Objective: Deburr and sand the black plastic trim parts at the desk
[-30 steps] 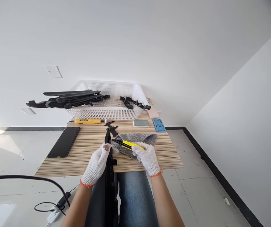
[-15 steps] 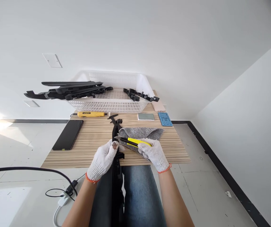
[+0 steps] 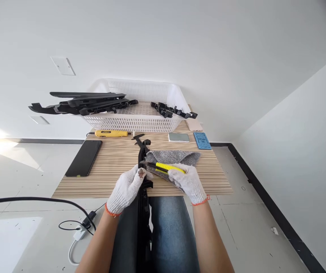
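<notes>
A long black plastic part [image 3: 143,197] runs from over the table's front edge down between the legs. My left hand [image 3: 127,187], in a white knitted glove with a worn brown thumb tip, is closed around it. In my gloved right hand [image 3: 188,181] is a yellow and black utility knife [image 3: 167,167], its blade end at the black part just above my left thumb. A grey cloth [image 3: 174,156] lies on the table beneath the knife. Behind the part's upper end rests a dark caliper [image 3: 138,139].
A white basket [image 3: 131,124] holding black parts stands at the back of the striped table [image 3: 117,159]. Around it lie a yellow tool [image 3: 112,133], a black tablet [image 3: 83,158], a grey-topped phone [image 3: 179,137] and a blue card [image 3: 202,140]. Cables [image 3: 38,198] hang at lower left.
The view has shifted slightly, so the table and basket appear a little higher and further right. Both hands keep their hold, and the knife blade stays by the black part.
</notes>
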`<state>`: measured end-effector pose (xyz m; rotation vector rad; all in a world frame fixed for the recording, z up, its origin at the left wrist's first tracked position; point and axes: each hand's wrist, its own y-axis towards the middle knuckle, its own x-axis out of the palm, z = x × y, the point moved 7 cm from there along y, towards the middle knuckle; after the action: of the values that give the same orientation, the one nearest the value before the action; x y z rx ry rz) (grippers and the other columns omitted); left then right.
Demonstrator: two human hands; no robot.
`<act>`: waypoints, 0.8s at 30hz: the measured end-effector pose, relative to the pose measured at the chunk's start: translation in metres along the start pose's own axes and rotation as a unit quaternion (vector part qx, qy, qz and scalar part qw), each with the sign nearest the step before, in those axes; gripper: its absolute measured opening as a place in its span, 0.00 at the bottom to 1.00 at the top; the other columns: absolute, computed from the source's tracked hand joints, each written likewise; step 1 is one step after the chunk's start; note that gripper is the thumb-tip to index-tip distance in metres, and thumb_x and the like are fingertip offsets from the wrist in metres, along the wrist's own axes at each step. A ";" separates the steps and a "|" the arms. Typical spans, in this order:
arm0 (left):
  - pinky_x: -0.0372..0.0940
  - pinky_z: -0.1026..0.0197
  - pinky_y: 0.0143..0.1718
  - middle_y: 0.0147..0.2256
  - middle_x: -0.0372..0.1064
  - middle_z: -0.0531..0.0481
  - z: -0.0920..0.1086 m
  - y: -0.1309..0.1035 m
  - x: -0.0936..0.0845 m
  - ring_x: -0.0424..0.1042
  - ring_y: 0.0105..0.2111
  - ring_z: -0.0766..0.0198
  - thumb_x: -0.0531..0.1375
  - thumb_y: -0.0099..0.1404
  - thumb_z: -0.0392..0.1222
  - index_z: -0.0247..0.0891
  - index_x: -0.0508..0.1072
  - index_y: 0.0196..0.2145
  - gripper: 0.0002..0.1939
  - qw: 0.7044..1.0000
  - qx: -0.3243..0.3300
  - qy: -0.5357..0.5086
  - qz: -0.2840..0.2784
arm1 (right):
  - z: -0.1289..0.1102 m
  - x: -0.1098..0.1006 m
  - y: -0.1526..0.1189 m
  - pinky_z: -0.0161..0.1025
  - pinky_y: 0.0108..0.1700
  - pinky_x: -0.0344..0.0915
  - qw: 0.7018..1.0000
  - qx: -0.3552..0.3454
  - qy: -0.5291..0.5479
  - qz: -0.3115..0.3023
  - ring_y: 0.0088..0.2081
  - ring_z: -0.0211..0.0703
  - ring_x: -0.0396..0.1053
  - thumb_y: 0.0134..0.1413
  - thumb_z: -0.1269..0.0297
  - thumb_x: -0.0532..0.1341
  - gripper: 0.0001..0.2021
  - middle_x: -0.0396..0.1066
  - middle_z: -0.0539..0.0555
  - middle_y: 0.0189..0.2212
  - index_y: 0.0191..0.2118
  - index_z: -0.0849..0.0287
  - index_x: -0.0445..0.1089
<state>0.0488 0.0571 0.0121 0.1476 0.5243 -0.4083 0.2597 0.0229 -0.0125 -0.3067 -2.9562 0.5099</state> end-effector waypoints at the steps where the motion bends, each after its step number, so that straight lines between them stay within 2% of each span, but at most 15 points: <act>1: 0.69 0.55 0.48 0.42 0.83 0.43 0.000 0.000 0.000 0.78 0.42 0.50 0.42 0.76 0.70 0.41 0.82 0.40 0.38 1.000 0.002 0.000 -0.001 | -0.001 -0.001 0.000 0.31 0.19 0.49 1.000 -0.005 0.005 0.007 0.17 0.29 0.54 0.34 0.51 0.73 0.26 0.68 0.48 0.17 0.39 0.66 0.83; 5: 0.68 0.54 0.50 0.43 0.83 0.43 -0.001 -0.001 0.001 0.78 0.43 0.50 0.43 0.75 0.70 0.41 0.81 0.40 0.37 1.000 -0.001 -0.003 -0.005 | 0.000 0.003 0.001 0.31 0.18 0.47 0.999 0.018 -0.019 -0.018 0.16 0.30 0.54 0.33 0.51 0.74 0.24 0.67 0.49 0.16 0.35 0.65 0.82; 9: 0.69 0.53 0.51 0.43 0.83 0.43 -0.002 0.001 0.001 0.78 0.44 0.50 0.43 0.75 0.71 0.41 0.80 0.38 0.37 1.000 -0.012 -0.021 -0.017 | -0.004 -0.007 0.001 0.31 0.17 0.47 0.996 -0.017 0.033 0.081 0.15 0.29 0.52 0.32 0.47 0.73 0.23 0.67 0.49 0.16 0.31 0.63 0.79; 10: 0.69 0.53 0.51 0.43 0.83 0.43 -0.002 0.003 0.001 0.78 0.44 0.50 0.45 0.74 0.71 0.40 0.79 0.38 0.36 0.999 -0.014 -0.037 -0.021 | -0.004 -0.008 0.001 0.31 0.17 0.47 0.995 -0.022 0.043 0.090 0.15 0.29 0.52 0.31 0.47 0.72 0.23 0.67 0.48 0.15 0.30 0.63 0.78; 14: 0.69 0.53 0.55 0.45 0.84 0.42 -0.001 0.021 -0.005 0.78 0.48 0.49 0.49 0.73 0.70 0.39 0.80 0.37 0.33 0.995 -0.008 -0.096 -0.007 | -0.001 -0.005 0.003 0.31 0.17 0.46 0.997 -0.006 0.043 0.070 0.15 0.29 0.52 0.30 0.49 0.73 0.24 0.67 0.48 0.15 0.32 0.64 0.79; 18: 0.68 0.53 0.56 0.46 0.83 0.42 -0.001 0.033 -0.003 0.77 0.48 0.49 0.49 0.74 0.68 0.39 0.82 0.39 0.33 0.997 0.005 -0.082 -0.005 | -0.002 -0.005 0.003 0.30 0.17 0.47 0.997 -0.005 0.043 0.066 0.15 0.28 0.52 0.31 0.48 0.74 0.24 0.67 0.48 0.15 0.33 0.64 0.79; 21: 0.68 0.51 0.58 0.48 0.82 0.41 -0.001 0.027 0.001 0.77 0.49 0.49 0.48 0.76 0.65 0.38 0.82 0.41 0.32 0.998 0.000 -0.069 -0.005 | -0.002 -0.007 0.002 0.30 0.17 0.48 0.996 -0.008 0.050 0.067 0.16 0.29 0.53 0.31 0.48 0.73 0.24 0.67 0.49 0.16 0.31 0.64 0.79; 24: 0.68 0.50 0.60 0.52 0.81 0.41 0.000 0.013 0.007 0.77 0.52 0.49 0.49 0.76 0.63 0.40 0.80 0.49 0.29 0.998 -0.019 -0.052 -0.038 | -0.002 -0.004 0.000 0.30 0.17 0.48 0.999 0.000 0.030 0.038 0.15 0.29 0.53 0.31 0.50 0.73 0.21 0.67 0.49 0.15 0.29 0.63 0.79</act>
<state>0.0601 0.0664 0.0089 0.0702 0.4359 -0.4775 0.2640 0.0230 -0.0114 -0.4268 -2.8951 0.4998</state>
